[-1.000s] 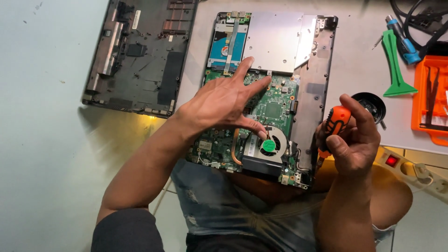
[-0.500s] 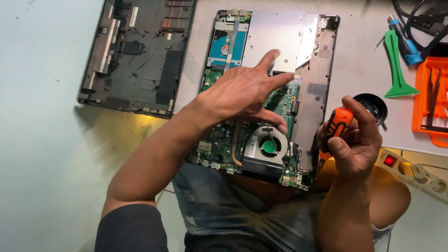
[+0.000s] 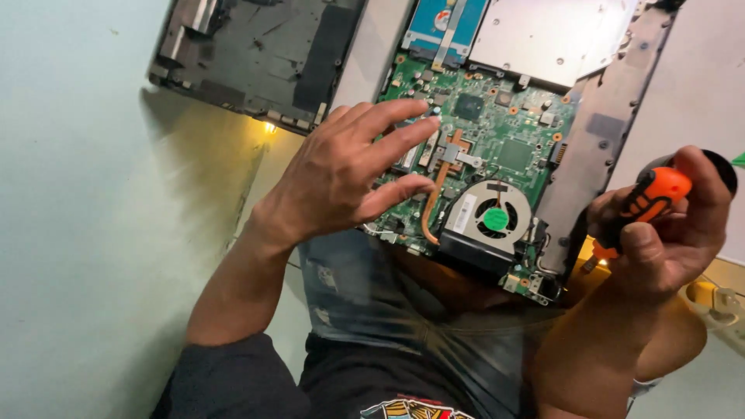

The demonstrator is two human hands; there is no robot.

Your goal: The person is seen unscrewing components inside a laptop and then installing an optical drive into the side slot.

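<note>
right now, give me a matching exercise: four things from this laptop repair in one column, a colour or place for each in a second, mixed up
Things:
1. fan hub
2. screwdriver
3. heat pipe
4. left hand

Colour or place:
a. copper
b. in the right hand
c. green
d. over the motherboard

Pairs: 1-c, 2-b, 3-a, 4-d
</note>
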